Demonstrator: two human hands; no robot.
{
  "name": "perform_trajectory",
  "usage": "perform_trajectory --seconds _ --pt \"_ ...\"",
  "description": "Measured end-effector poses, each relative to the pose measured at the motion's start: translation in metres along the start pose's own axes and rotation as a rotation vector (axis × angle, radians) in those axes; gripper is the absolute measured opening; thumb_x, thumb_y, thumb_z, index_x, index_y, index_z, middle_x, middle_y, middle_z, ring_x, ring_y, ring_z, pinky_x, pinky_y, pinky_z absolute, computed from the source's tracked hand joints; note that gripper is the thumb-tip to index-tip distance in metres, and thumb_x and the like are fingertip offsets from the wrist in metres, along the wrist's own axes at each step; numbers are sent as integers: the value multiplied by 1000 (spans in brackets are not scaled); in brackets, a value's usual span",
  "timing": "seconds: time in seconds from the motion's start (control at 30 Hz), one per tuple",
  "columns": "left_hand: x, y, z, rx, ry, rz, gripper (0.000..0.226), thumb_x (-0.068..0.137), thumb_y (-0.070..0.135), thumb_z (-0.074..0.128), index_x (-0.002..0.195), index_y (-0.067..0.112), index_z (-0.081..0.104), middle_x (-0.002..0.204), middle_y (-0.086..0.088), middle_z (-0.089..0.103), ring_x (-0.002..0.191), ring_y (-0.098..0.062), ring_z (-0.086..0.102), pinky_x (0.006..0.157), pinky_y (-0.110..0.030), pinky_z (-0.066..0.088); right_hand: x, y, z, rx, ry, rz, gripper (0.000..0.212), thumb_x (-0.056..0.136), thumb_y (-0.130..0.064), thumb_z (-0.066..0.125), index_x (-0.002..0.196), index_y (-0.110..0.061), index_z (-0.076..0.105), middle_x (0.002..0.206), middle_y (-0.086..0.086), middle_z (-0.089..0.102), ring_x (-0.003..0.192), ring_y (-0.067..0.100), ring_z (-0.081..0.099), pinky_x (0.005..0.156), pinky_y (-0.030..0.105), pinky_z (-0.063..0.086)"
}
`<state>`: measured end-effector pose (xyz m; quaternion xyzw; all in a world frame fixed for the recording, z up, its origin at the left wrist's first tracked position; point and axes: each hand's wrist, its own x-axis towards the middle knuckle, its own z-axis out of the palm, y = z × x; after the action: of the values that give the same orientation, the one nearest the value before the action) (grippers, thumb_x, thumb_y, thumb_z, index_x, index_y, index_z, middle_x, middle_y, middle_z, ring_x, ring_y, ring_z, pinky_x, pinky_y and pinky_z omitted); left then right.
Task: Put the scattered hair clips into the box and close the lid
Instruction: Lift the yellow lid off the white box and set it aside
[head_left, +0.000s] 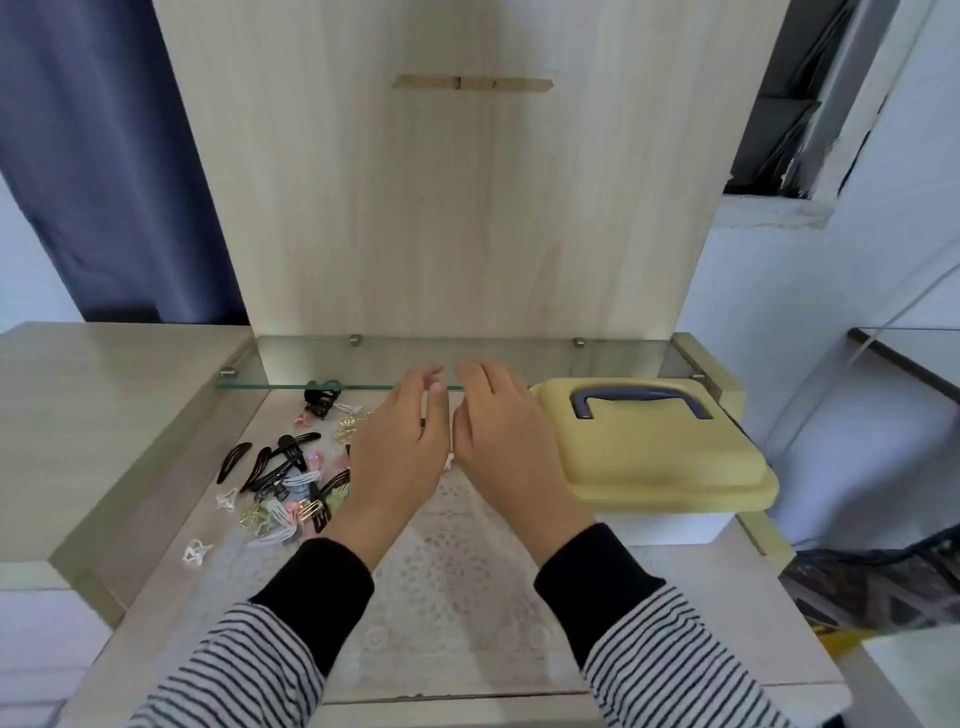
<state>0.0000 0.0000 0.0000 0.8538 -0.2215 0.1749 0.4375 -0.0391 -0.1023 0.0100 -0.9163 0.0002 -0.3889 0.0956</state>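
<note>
Over the bench (701, 597), left hand (402, 447) and right hand (498, 441) hover loose, empty, between hair clips (280, 478) and lidded box (654, 447), ready to start.

left hand (397, 452): 1 | right hand (501, 447): 1 | box (670, 527): 1 | lid (654, 457): 1 | glass shelf (311, 364): 1 | hair clips (283, 470): over a dozen, exact count unclear

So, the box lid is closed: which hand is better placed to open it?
The right hand: it hovers just beside the yellow lid and its purple handle. The left hand is on the far side, next to the scattered hair clips, so it would probably have to cross over.
</note>
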Motion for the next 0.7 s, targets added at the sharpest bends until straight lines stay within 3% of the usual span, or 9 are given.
perform_trajectory --seconds 0.07,0.17,0.4,0.5,0.6,0.7 --pt "5 11 8 -95 -30 -53 33 101 43 33 127 35 51 115 15 63 94 -4 60 83 -34 49 6 12 -16 -7 45 -1 29 82 -15 38 96 -6 62 88 7 63 74 23 57 59 32 48" --pt "10 20 23 -174 -131 -67 30 99 39 38 126 34 51 114 15 58 92 -11 60 86 -37 49 12 41 -38 -81 14 33 23 88 -15 45 101 -7 61 92 6 62 77 23 58 59 31 48" --pt "13 28 64 -199 -310 -174 35 97 41 40 130 30 46 124 4 56 112 -18 56 97 -43 45 -5 120 -83 -158 -84 284 25 95 -19 43 110 -8 59 105 8 60 93 27 57 66 33 46" --pt "12 31 71 -199 -349 -229 40 98 42 41 134 26 43 119 2 57 109 -19 57 95 -40 46 -13 152 -94 -128 -136 475 31 98 -24 38 121 -14 57 115 5 59 102 24 54 70 29 36" --pt "11 35 76 -207 -356 -271 41 98 42 41 134 23 43 106 0 61 100 -20 60 85 -34 46 -24 179 -101 -51 -180 610 31 99 -26 38 120 -15 59 118 6 60 103 24 54 74 29 38" --pt "11 40 79 -226 -362 -300 37 99 42 41 131 23 43 89 3 61 89 -19 63 84 -40 52 -35 198 -105 67 -205 725 29 97 -25 43 118 -16 61 117 3 62 103 21 54 78 27 37"
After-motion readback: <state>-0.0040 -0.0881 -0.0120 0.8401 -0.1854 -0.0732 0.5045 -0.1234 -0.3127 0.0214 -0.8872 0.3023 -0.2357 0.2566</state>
